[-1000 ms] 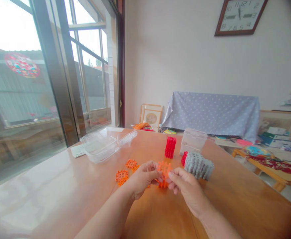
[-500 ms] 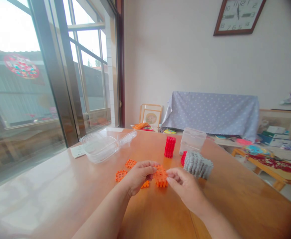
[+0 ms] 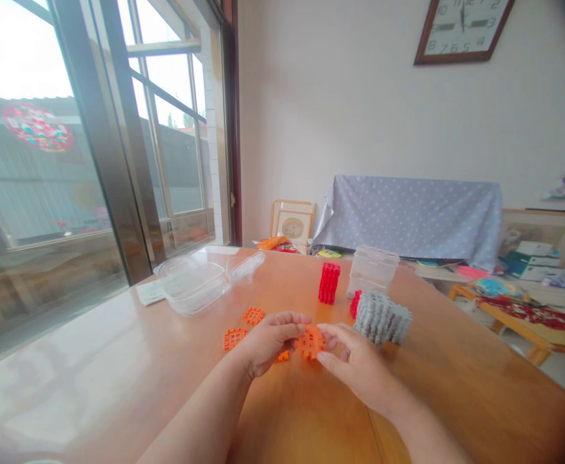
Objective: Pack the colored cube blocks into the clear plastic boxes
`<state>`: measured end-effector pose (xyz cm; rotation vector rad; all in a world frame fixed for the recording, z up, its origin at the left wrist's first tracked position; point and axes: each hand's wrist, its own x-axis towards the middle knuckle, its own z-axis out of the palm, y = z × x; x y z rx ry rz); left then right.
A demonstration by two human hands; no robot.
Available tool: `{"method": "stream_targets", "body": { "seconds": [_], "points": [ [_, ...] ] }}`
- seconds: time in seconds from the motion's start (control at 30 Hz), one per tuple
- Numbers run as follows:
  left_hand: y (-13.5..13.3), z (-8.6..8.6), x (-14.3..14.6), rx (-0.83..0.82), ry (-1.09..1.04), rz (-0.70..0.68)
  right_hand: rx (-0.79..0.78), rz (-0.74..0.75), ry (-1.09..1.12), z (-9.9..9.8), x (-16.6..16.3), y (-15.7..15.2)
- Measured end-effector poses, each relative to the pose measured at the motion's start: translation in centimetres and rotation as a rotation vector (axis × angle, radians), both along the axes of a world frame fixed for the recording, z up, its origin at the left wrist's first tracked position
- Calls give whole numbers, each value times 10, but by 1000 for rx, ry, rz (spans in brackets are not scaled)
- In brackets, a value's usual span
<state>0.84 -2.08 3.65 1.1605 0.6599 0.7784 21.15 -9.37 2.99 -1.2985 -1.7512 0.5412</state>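
Note:
Both hands meet over the wooden table (image 3: 456, 393). My left hand (image 3: 267, 341) and my right hand (image 3: 354, 361) pinch a small stack of orange grid-shaped plastic pieces (image 3: 310, 342) between their fingertips, low over the tabletop. Two loose orange pieces (image 3: 234, 338) (image 3: 253, 315) lie flat just left of my left hand, and another peeks out under it. Behind the hands stand a red stack of the same pieces (image 3: 329, 283) and a grey stack (image 3: 383, 318) lying on its side, with a bit of red showing at its left end.
An open clear plastic container with its lid (image 3: 195, 283) sits at the table's left rear, a paper slip beside it. A second clear box (image 3: 373, 269) stands behind the grey stack. Large windows run along the left. A cloth-covered piece of furniture and clutter lie beyond the table.
The orange stack has come down from raised in front of me to near the tabletop, and both hands have lowered with it. The view has tilted slightly.

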Motion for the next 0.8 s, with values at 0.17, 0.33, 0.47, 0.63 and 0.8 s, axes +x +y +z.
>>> {"method": "stream_targets", "body": {
  "seconds": [0.17, 0.33, 0.47, 0.63, 0.8],
  "points": [
    [0, 1, 2, 4, -11, 42, -31, -25, 41, -2, 5, 4],
    [3, -2, 3, 48, 116, 224, -19, -74, 97, -12, 11, 16],
    [5, -7, 4, 82, 234, 253, -49, -89, 137, -21, 14, 24],
    [5, -15, 6, 127, 306, 202, -69, -72, 133, -31, 16, 31],
    [6, -19, 6, 137, 341, 180, -111, -80, 88, -43, 19, 36]
  ]
}}
